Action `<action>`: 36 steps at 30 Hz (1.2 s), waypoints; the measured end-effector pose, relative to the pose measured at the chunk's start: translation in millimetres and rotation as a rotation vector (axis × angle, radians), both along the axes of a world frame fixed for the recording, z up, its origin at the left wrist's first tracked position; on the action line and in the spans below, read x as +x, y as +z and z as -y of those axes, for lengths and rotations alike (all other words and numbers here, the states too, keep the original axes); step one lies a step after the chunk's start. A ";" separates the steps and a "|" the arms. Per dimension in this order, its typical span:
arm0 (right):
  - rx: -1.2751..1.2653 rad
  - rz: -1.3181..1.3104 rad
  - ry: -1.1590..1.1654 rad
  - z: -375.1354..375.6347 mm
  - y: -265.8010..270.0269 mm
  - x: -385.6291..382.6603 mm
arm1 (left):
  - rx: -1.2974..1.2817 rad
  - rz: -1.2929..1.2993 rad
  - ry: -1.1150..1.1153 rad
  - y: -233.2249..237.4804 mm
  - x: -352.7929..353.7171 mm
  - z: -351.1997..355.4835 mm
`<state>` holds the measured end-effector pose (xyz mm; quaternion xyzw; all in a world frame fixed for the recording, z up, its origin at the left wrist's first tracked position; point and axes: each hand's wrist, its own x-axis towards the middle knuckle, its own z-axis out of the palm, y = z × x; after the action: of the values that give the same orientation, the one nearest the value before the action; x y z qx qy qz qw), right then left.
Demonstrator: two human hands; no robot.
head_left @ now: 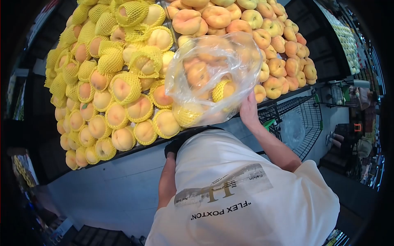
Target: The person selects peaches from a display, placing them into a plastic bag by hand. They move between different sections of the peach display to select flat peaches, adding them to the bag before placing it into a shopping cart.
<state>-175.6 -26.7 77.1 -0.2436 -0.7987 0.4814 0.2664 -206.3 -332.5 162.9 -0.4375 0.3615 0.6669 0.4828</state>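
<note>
My right hand (pixel 249 110) is closed on the lower right edge of a clear plastic bag (pixel 240 55), its fingers partly behind the film. The crinkled bag spreads over the front of the fruit display. Through it shows a peach in a yellow foam net (pixel 223 90), and another netted peach (pixel 188 115) appears at its lower left. Flat peaches also show through the film. My left forearm (pixel 166 180) hangs at my side, and its hand (pixel 170 156) is mostly hidden against black cloth beside my white shirt.
Round peaches in yellow nets (pixel 123 88) are heaped on the left, flat peaches (pixel 277 67) on the right, with a divider between. A wire shopping cart (pixel 310 119) holding a clear bag (pixel 292 129) stands at my right. A person's legs (pixel 337 138) show farther right.
</note>
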 end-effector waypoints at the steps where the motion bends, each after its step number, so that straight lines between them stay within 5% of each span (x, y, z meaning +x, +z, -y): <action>1: -0.002 0.002 0.004 -0.6 -0.9 0.2 | 0.004 -0.006 -0.005 -4.3 -1.4 0.0; 5: -0.044 -0.007 0.008 -1.0 -9.9 1.6 | -0.119 -0.162 -0.254 -103.8 -9.4 14.8; 8: -0.051 -0.001 0.005 -11.0 -42.6 10.8 | -0.459 -0.544 -0.955 -243.1 -13.8 45.5; 11: -0.135 0.000 0.027 -10.6 -30.9 4.5 | -0.624 -0.859 -1.348 -278.5 -19.0 71.8; 14: -0.197 -0.046 -0.019 -9.5 -28.3 -5.5 | -0.587 -1.107 -1.239 -209.3 -27.6 80.4; 16: -0.261 -0.089 -0.067 -5.8 -25.3 -11.4 | -0.575 -1.186 -1.038 -107.1 -48.8 40.9; 20: -0.545 -0.190 -0.133 -4.8 -12.8 -23.8 | -0.530 -2.009 -0.639 -4.2 -70.6 -41.1; 22: -0.704 -0.233 -0.169 -3.8 -15.2 -24.7 | -0.405 -2.289 -0.556 9.5 -85.0 -88.0; 26: -0.901 -0.318 -0.255 -2.9 -14.6 -27.5 | -0.173 -2.359 -0.745 -3.2 -102.7 -163.5; 29: -0.966 -0.346 -0.293 -5.2 -10.9 -28.3 | -0.125 -2.259 -1.092 -28.4 -109.0 -180.0; 36: -1.094 -0.384 -0.281 -10.2 -11.6 -29.3 | -0.148 -2.094 -1.397 -19.6 -111.4 -173.5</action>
<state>-204.9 -16.5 65.5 -0.3573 -0.3322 0.8186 0.3031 -317.8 -158.9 143.2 0.5578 0.7602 0.2745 0.1888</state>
